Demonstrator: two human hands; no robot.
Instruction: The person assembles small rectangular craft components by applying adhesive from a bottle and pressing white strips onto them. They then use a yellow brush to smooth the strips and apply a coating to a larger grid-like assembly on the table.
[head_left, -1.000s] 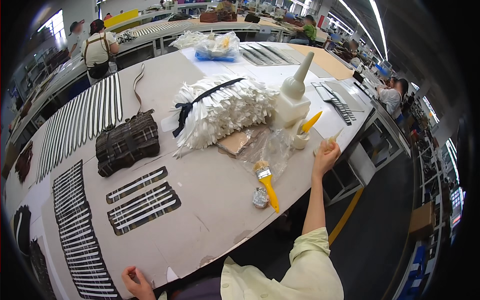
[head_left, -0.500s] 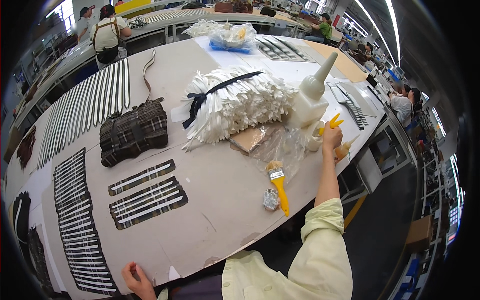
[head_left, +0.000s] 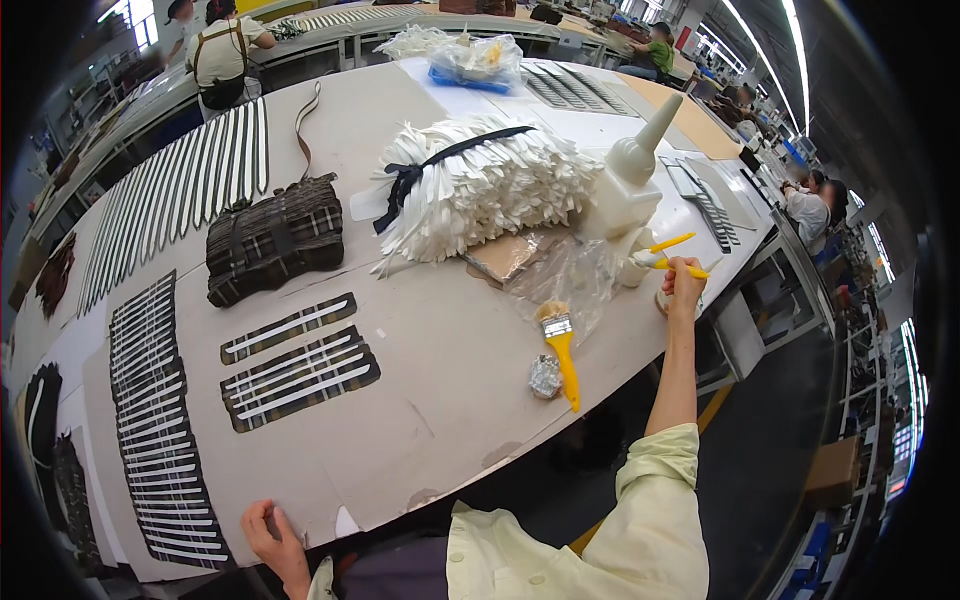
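Note:
At the table's right edge, my right hand [head_left: 684,284] grips a slim yellow-handled brush [head_left: 655,263]. Its pale, coated tip is at the mouth of a small white cup [head_left: 630,262], from which a second yellow handle [head_left: 674,242] sticks out. My left hand [head_left: 274,545] rests at the near table edge, fingers loosely curled and apart, holding nothing. Nearest to it are dark plaid strips with white strips on them [head_left: 170,430], laid in a column. Shorter plaid pieces topped with white strips [head_left: 300,378] lie farther in. A wide yellow-handled paintbrush [head_left: 562,355] lies beside a crumpled silvery ball [head_left: 545,377].
A tied heap of white strips [head_left: 500,190] stands mid-table beside a large white nozzle bottle [head_left: 625,190] and clear plastic [head_left: 575,290]. A strapped plaid bundle [head_left: 275,240] lies left, before long striped strips [head_left: 180,195]. Other people work at tables beyond.
My right hand has turned and moved slightly right and lower in view, tilting the brush's handle toward level. My left hand stays at the table edge. The whole view has shifted a little.

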